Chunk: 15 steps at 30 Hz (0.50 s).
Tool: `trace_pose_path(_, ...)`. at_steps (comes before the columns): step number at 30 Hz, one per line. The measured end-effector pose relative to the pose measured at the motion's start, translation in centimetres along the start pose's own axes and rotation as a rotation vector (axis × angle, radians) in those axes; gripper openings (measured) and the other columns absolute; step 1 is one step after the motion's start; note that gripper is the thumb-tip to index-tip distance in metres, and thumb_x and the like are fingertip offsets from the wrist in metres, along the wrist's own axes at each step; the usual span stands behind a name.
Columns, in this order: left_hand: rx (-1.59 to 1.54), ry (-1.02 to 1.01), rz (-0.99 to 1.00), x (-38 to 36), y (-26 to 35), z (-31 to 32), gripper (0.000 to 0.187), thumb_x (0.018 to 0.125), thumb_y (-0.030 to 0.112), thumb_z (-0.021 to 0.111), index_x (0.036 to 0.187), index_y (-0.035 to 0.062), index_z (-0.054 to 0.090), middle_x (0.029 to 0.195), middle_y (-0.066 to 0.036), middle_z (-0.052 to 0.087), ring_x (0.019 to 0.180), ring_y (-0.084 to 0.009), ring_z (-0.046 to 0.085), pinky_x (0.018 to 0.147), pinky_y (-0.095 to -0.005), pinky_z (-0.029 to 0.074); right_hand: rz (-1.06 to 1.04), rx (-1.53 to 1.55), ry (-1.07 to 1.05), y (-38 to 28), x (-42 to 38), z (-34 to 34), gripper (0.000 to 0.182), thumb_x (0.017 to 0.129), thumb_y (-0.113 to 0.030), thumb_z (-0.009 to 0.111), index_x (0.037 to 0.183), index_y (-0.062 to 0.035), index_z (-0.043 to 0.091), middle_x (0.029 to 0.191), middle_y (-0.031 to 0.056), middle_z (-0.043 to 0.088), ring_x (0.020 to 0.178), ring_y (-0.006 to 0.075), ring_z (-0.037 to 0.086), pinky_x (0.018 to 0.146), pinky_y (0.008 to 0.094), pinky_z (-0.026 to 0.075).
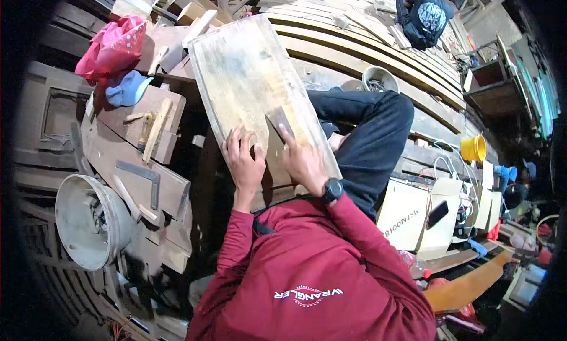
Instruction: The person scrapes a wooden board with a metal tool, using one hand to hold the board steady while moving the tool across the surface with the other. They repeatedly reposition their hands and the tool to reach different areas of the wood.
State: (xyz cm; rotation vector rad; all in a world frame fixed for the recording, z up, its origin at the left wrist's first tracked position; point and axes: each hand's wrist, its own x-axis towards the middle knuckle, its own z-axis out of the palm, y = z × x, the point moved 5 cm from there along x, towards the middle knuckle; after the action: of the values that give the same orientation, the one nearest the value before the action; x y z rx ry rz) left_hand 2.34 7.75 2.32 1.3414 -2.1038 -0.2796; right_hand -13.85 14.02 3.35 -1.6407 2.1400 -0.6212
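Note:
A wide pale wooden board (236, 69) with a raised border lies lengthwise in front of me, its near end by my waist. My left hand (244, 162) rests on its left side, fingers spread flat over the wood near the edge. On the right half of the board, my right hand (304, 163) grips a flat grey metal blade (280, 119), index finger stretched along it. The blade's pointed corner faces away from me, against the board's face. The part inside my right palm is hidden. A dark shadow falls on the wood between my hands.
At left are a white bucket (88, 223), a metal square (144, 178), a chisel (144, 134), a blue cap (129, 88) and a pink bag (118, 42). Right are a bucket (381, 80), cardboard (401, 214) and a phone (437, 214). Another person (425, 16) sits far off.

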Motion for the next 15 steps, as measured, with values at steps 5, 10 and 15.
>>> trace_pose_path(5, 0.006, -0.001, -0.012, -0.3, -0.3, 0.4, 0.036, 0.09, 0.009, 0.069, 0.126, 0.0079, 0.068, 0.148, -0.013, 0.055, 0.144, -0.033, 0.046, 0.124, -0.0502, 0.029, 0.031, -0.017, -0.047, 2.7, -6.2, 0.8, 0.069, 0.092, -0.02, 0.062, 0.159, -0.0279, 0.047, 0.07, 0.0251, 0.068, 0.063, 0.0446, 0.069, 0.063, 0.058, 0.055)
trace_pose_path(10, -0.011, 0.012, -0.008, -0.1, -0.3, 0.3, 0.035, 0.089, 0.011, 0.069, 0.123, 0.0068, 0.068, 0.149, -0.013, 0.055, 0.145, -0.0326, 0.046, 0.122, -0.053, 0.03, -0.013, 0.032, -0.008, 3.0, -4.7, 0.4, 0.066, 0.092, -0.019, 0.062, 0.156, -0.0278, 0.051, 0.065, 0.0263, 0.065, 0.059, 0.0463, 0.067, 0.063, 0.0579, 0.055)
trace_pose_path(15, -0.015, 0.013, -0.002, -0.1, -0.1, 0.2, 0.035, 0.088, 0.011, 0.069, 0.123, 0.0058, 0.069, 0.148, -0.013, 0.055, 0.144, -0.0343, 0.047, 0.121, -0.0541, 0.03, -0.032, -0.024, 0.016, -0.3, 1.7, -0.7, 0.064, 0.094, -0.022, 0.06, 0.157, -0.024, 0.049, 0.074, 0.0275, 0.069, 0.065, 0.0465, 0.069, 0.065, 0.0579, 0.056)
